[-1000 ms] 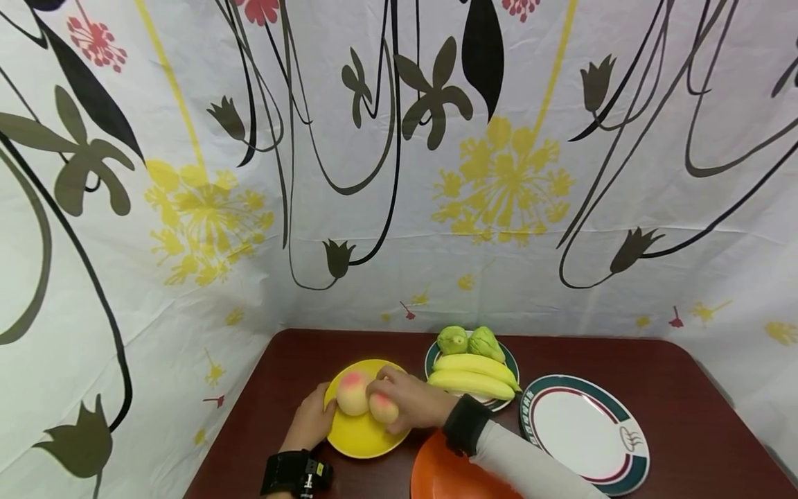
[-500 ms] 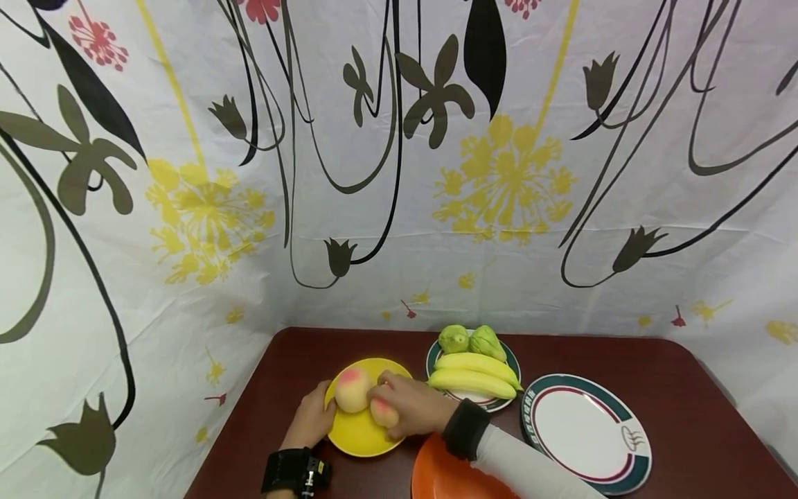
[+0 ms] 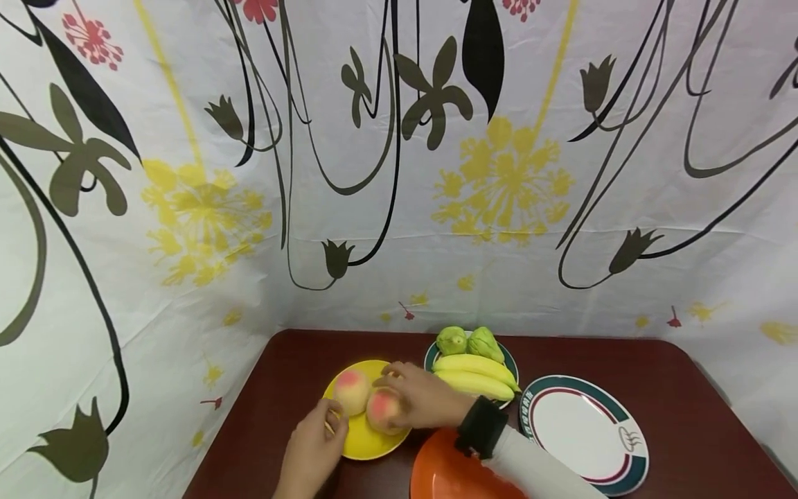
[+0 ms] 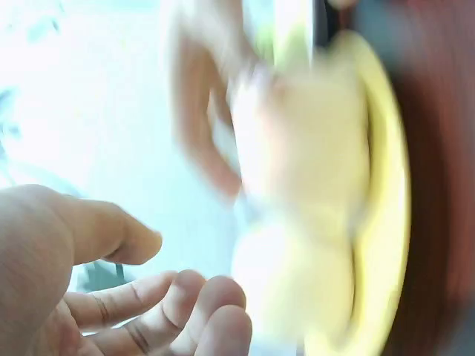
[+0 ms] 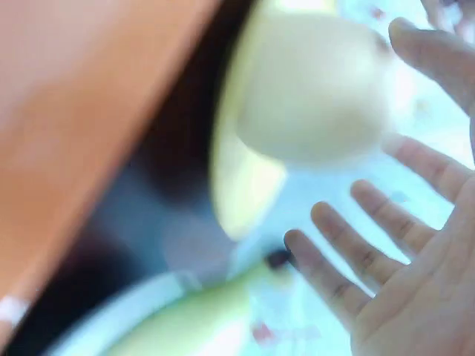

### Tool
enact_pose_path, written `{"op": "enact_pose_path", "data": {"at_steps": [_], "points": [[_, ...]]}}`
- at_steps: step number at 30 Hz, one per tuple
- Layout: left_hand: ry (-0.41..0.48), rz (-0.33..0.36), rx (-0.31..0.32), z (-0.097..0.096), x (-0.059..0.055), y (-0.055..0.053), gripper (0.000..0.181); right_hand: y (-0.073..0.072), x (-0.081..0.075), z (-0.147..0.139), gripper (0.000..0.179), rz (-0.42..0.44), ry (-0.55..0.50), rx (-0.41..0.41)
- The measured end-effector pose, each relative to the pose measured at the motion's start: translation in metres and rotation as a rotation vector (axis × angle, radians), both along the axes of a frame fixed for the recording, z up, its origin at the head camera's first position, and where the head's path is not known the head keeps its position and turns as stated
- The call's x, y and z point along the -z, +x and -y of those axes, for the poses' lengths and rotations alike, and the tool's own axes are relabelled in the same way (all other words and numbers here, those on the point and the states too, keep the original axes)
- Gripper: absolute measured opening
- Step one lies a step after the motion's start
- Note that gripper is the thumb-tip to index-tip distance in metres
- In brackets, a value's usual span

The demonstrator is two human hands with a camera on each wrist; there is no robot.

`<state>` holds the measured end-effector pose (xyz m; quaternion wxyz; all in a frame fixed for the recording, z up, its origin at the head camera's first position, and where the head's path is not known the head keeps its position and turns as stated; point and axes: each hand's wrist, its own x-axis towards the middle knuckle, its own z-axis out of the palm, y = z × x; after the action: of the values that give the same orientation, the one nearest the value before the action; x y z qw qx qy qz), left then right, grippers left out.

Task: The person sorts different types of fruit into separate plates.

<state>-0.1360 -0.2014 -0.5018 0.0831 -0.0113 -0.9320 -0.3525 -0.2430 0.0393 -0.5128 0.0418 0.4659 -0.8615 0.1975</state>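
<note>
Two peaches with pink tips, the left peach and the right peach, sit side by side on a yellow plate. My right hand is beside the right peach; in the right wrist view its fingers are spread and straight, apart from the blurred peach. At the plate's near left edge is my left hand. The left wrist view shows that its fingers are loosely bent with nothing between them, and the plate stands apart from them.
Behind my right hand, a green-rimmed plate bears two bananas and two green chayotes. An orange plate lies close in front, partly under my right forearm. An oval white plate is at the right. A patterned cloth hangs behind the table.
My left hand has let go of the yellow plate's rim and drawn back toward me. My right hand has released the right peach, its fingers opening away to the right.
</note>
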Motion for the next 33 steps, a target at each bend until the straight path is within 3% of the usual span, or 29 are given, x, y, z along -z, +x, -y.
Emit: {"op": "enact_pose_path", "data": {"at_steps": [4,6,9,12,16,19,23,33], "points": [[0.064,0.037,0.180,-0.035,0.009,0.021,0.005,0.004,-0.023,-0.031,0.055,-0.054,-0.041,0.136],[0.111,0.117,0.267,-0.049,0.019,0.025,0.006,0.005,-0.026,-0.045,0.050,-0.111,-0.037,0.222],[0.140,0.249,0.352,-0.068,0.038,0.023,0.015,0.005,-0.018,-0.062,0.049,-0.189,-0.018,0.322],[0.146,0.321,0.395,-0.080,0.055,0.019,0.029,0.004,-0.004,-0.071,0.052,-0.207,0.015,0.375],[0.138,0.271,0.425,-0.092,0.065,0.014,0.047,0.005,0.013,-0.077,0.056,-0.194,0.065,0.394],[0.118,0.213,0.429,-0.097,0.067,0.008,0.051,0.004,0.018,-0.078,0.058,-0.202,0.081,0.394],[0.100,0.191,0.462,-0.100,0.067,0.000,0.045,0.003,0.022,-0.076,0.059,-0.194,0.073,0.399],[0.096,0.230,0.490,-0.098,0.066,-0.003,0.041,0.005,0.033,-0.078,0.060,-0.101,0.131,0.363]]}}
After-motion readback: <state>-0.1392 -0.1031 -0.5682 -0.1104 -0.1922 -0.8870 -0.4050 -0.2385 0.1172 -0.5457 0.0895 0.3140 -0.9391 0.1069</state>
